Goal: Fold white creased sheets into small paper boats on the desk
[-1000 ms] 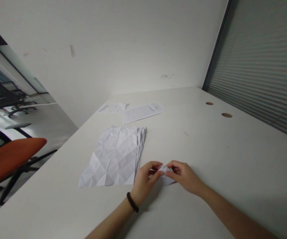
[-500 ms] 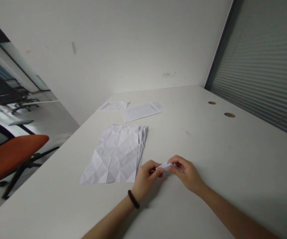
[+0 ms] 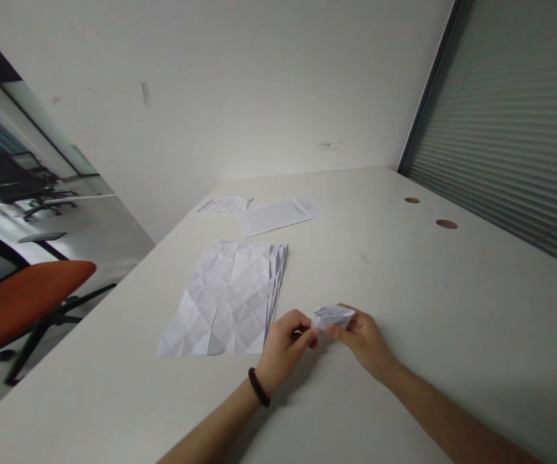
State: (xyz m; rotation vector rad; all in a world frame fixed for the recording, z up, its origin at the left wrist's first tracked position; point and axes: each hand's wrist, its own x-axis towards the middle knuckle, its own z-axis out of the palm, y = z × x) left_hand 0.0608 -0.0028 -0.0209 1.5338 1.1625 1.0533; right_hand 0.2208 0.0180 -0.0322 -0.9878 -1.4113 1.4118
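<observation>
Two hands pinch a small folded paper piece above a white desk.

The left hand (image 3: 285, 345) and right hand (image 3: 362, 338) close their fingertips on the folded paper (image 3: 332, 316), just right of a stack of creased sheets (image 3: 225, 299).

You're at a white table (image 3: 404, 277) in a corner, plain white wall (image 3: 259, 84) up top, grey blinds (image 3: 514, 129) upper right, and an orange chair (image 3: 22, 303) on grey floor (image 3: 99, 232) at left.
</observation>
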